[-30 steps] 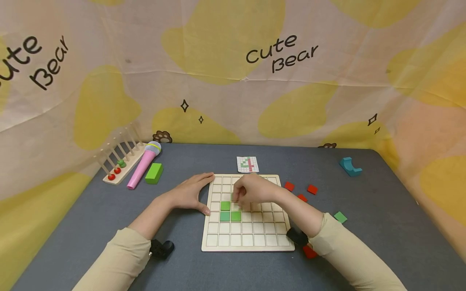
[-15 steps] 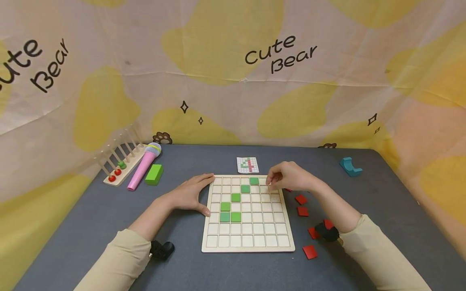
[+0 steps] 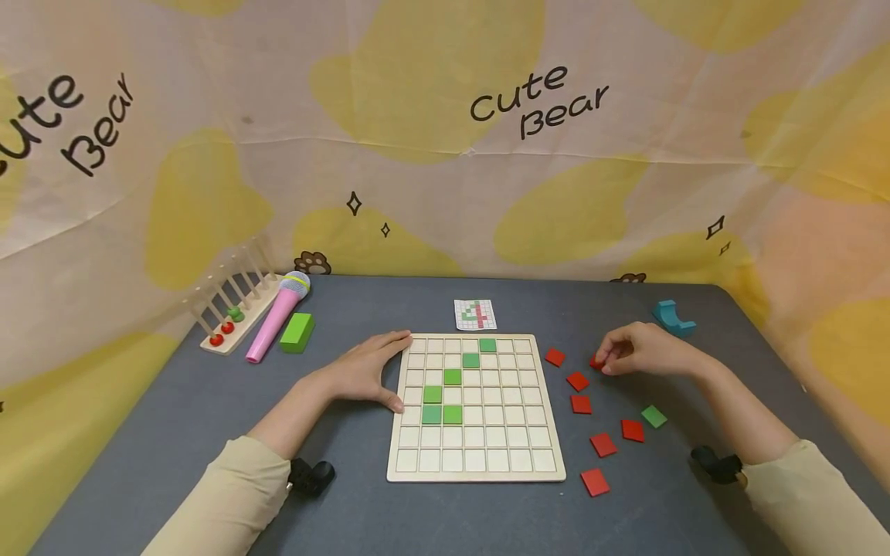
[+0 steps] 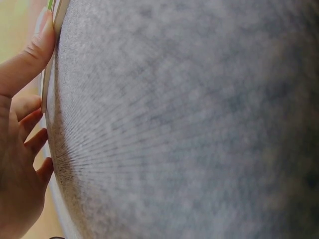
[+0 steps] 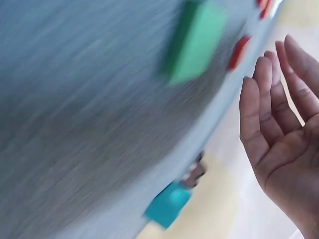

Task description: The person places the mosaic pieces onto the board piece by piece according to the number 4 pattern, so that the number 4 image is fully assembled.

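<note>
A pale wooden grid board [image 3: 476, 476] lies flat on the table, with several green tiles [image 3: 453, 415] in its cells. My left hand [image 3: 358, 371] rests along the board's left edge, thumb apart from the fingers; in the left wrist view this hand [image 4: 22, 149] touches the board's rim [image 4: 60, 15]. To the right of the board, my right hand [image 3: 643, 351] has its fingertips at a red tile [image 3: 596, 361]. In the right wrist view the right hand [image 5: 284, 129] has nearly straight fingers, and no tile shows between them.
Several red tiles [image 3: 602, 445] and one green tile [image 3: 653, 417] lie right of the board. A pattern card [image 3: 475, 315] is behind it. A blue arch block [image 3: 673, 318] stands back right; a green block [image 3: 297, 333], pink microphone [image 3: 271, 324] and peg rack [image 3: 239, 320] stand left.
My right hand has moved from over the board to the right, onto a red tile. Green tiles beneath it, and loose tiles beside the board, are uncovered. The left hand stays put.
</note>
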`<state>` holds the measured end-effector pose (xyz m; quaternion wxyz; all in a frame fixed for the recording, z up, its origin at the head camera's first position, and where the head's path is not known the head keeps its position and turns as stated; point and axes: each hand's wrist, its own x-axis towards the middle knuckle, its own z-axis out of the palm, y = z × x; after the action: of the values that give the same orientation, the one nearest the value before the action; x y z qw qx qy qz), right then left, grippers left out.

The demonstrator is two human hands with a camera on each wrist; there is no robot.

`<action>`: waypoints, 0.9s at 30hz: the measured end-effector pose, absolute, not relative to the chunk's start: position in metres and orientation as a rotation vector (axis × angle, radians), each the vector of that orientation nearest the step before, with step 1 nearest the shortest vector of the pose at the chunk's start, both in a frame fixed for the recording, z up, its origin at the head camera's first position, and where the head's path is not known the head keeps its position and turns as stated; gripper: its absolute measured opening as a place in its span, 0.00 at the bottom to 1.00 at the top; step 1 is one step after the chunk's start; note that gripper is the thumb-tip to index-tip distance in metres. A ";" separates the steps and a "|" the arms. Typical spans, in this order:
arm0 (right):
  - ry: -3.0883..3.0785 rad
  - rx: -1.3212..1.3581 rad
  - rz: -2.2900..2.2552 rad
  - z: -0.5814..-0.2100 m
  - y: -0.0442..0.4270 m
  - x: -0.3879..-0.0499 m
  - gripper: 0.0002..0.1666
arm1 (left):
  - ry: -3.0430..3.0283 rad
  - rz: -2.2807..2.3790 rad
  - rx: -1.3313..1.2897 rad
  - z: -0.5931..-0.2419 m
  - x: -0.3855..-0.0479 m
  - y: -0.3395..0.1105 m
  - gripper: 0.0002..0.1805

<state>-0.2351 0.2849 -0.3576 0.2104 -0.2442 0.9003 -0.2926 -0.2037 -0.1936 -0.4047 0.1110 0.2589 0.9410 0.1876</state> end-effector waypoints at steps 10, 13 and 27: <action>2.214 -0.731 -0.905 -0.367 0.331 -0.231 0.16 | 2.763 0.551 0.769 -0.407 -0.205 -0.195 0.64; 2.148 -0.748 -0.930 -0.368 0.337 -0.231 0.18 | 2.761 0.552 0.771 -0.408 -0.206 -0.195 0.64; 2.090 -0.833 -0.906 -0.373 0.343 -0.225 0.21 | 2.763 0.549 0.777 -0.406 -0.205 -0.195 0.64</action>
<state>-0.2250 0.3433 -0.3732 0.3506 -0.3217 0.8070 -0.3497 -0.2054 -0.1948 -0.4064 0.1095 0.2642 0.9398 0.1868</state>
